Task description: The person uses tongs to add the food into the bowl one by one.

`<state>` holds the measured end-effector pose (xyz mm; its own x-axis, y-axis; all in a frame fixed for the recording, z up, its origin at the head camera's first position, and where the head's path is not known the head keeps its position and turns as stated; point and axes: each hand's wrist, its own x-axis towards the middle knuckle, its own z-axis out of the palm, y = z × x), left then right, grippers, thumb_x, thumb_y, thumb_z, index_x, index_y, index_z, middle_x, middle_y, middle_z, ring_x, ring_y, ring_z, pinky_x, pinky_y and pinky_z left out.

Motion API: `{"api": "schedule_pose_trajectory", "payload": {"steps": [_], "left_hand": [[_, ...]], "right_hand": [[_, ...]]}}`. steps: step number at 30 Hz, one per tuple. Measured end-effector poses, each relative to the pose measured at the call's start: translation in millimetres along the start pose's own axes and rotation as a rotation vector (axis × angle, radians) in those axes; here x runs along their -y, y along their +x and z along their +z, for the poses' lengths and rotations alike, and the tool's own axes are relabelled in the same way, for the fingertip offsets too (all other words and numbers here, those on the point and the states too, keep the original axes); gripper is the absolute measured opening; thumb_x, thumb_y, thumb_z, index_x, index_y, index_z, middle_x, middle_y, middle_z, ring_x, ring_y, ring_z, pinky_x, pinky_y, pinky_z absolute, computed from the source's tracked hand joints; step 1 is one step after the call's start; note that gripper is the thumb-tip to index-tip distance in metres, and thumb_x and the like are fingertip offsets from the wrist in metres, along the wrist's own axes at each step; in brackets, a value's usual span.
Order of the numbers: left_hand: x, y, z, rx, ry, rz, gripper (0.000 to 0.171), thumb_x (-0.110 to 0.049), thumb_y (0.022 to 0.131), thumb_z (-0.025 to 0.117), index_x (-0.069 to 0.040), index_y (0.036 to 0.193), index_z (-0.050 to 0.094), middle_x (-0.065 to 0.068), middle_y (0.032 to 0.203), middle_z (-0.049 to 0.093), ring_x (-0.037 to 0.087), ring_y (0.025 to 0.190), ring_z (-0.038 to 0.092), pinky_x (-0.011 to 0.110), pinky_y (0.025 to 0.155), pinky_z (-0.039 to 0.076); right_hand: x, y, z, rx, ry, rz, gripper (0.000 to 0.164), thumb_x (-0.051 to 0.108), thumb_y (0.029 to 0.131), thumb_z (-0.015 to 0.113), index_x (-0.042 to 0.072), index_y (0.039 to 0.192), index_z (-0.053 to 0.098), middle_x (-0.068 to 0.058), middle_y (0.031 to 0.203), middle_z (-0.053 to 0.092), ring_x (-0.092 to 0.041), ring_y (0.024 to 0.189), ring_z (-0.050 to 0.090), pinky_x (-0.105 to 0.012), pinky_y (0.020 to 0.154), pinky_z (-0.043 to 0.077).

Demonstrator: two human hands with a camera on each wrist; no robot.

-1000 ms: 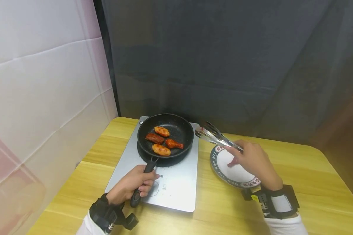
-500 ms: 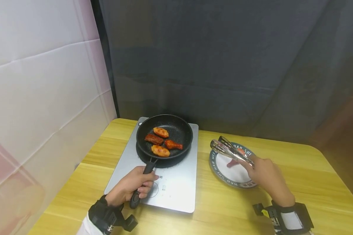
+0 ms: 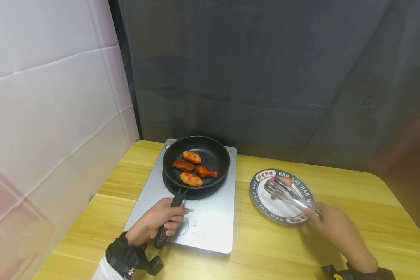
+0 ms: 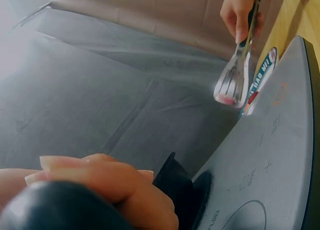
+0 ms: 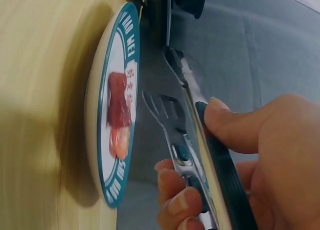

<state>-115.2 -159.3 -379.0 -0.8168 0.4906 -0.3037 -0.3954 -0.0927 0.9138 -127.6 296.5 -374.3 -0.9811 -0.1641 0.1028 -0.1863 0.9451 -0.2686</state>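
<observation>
My left hand (image 3: pixel 161 218) grips the black handle (image 3: pixel 178 198) of a frying pan (image 3: pixel 218 157). In the pan lie two chicken wings (image 3: pixel 191 179), a drumstick (image 3: pixel 206 172) and a dark reddish-brown meat piece (image 3: pixel 183 165). At the right, my right hand (image 3: pixel 337 227) holds metal tongs (image 3: pixel 294 198) over a round plate (image 3: pixel 258 204) with a teal lettered rim. The tongs' tips stand apart with nothing between them. On the plate, a dark red meat strip (image 5: pixel 118 97) lies beside a pinkish-orange piece (image 5: pixel 119 142), as the right wrist view shows.
The pan rests on a flat silver induction cooktop (image 3: pixel 213 229), left of the plate on a wooden table (image 3: pixel 266 252). A dark cloth (image 3: pixel 266 77) hangs behind the table, and a pale cloth (image 3: pixel 56 116) hangs along the left.
My right hand has drawn the tongs from beside the pan rightward and toward me, down over the plate. The left hand keeps its grip on the pan handle, and the food stays in place.
</observation>
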Motion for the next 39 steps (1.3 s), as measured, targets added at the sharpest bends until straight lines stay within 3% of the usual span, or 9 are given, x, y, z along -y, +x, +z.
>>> {"api": "schedule_pose_trajectory", "payload": {"steps": [6, 12, 21, 25, 32, 39], "left_hand": [[-1.1, -0.5, -0.1, -0.002, 0.004, 0.010, 0.024, -0.005, 0.092, 0.055, -0.010, 0.076, 0.036, -0.006, 0.056, 0.034, 0.003, 0.040, 0.029, 0.017, 0.034, 0.029], [-0.8, 0.4, -1.0, 0.005, -0.004, 0.001, 0.023, -0.005, 0.092, 0.054, -0.009, 0.078, 0.037, -0.007, 0.055, 0.033, 0.003, 0.040, 0.030, 0.016, 0.034, 0.029], [0.2, 2.4, -1.3, -0.007, -0.025, -0.006, 0.019, -0.005, 0.094, 0.053, -0.006, 0.082, 0.038, -0.006, 0.057, 0.032, 0.003, 0.040, 0.029, 0.016, 0.036, 0.029], [0.5, 2.1, -1.6, -0.007, -0.026, -0.011, 0.020, -0.005, 0.093, 0.053, -0.006, 0.082, 0.037, -0.006, 0.057, 0.032, 0.003, 0.040, 0.029, 0.016, 0.036, 0.029], [0.9, 1.7, -1.0, 0.000, -0.013, -0.008, 0.023, -0.004, 0.092, 0.054, -0.009, 0.078, 0.036, -0.006, 0.056, 0.033, 0.004, 0.040, 0.031, 0.016, 0.035, 0.029], [2.3, 0.7, -1.4, 0.011, -0.012, -0.001, 0.022, -0.005, 0.092, 0.054, -0.008, 0.079, 0.037, -0.006, 0.056, 0.033, 0.003, 0.040, 0.031, 0.016, 0.035, 0.030]], "right_hand": [[-10.8, -13.6, -5.8, 0.014, -0.026, 0.052, 0.047, 0.044, 0.096, 0.053, 0.001, 0.110, 0.065, -0.015, 0.079, 0.064, -0.035, 0.070, 0.062, -0.051, 0.051, 0.046], [-16.5, -17.0, -6.4, 0.090, -0.023, 0.131, 0.058, 0.053, 0.097, 0.044, 0.001, 0.114, 0.064, -0.013, 0.079, 0.061, -0.028, 0.067, 0.055, -0.043, 0.048, 0.041], [-22.1, -15.2, -5.0, 0.148, -0.031, 0.164, 0.062, 0.055, 0.098, 0.037, 0.000, 0.112, 0.063, -0.017, 0.083, 0.061, -0.033, 0.072, 0.058, -0.049, 0.050, 0.044], [-21.1, -14.4, -3.6, 0.139, -0.035, 0.160, 0.059, 0.054, 0.099, 0.037, 0.002, 0.107, 0.065, -0.019, 0.083, 0.063, -0.038, 0.073, 0.060, -0.051, 0.049, 0.044], [-16.9, -11.7, 0.5, 0.094, -0.036, 0.097, 0.048, 0.049, 0.100, 0.040, 0.009, 0.090, 0.064, -0.010, 0.070, 0.056, -0.027, 0.060, 0.053, -0.043, 0.044, 0.040], [-11.7, -8.8, 2.9, 0.068, -0.063, 0.073, 0.047, 0.045, 0.099, 0.043, 0.004, 0.103, 0.065, -0.014, 0.075, 0.060, -0.030, 0.063, 0.058, -0.042, 0.043, 0.041]]}}
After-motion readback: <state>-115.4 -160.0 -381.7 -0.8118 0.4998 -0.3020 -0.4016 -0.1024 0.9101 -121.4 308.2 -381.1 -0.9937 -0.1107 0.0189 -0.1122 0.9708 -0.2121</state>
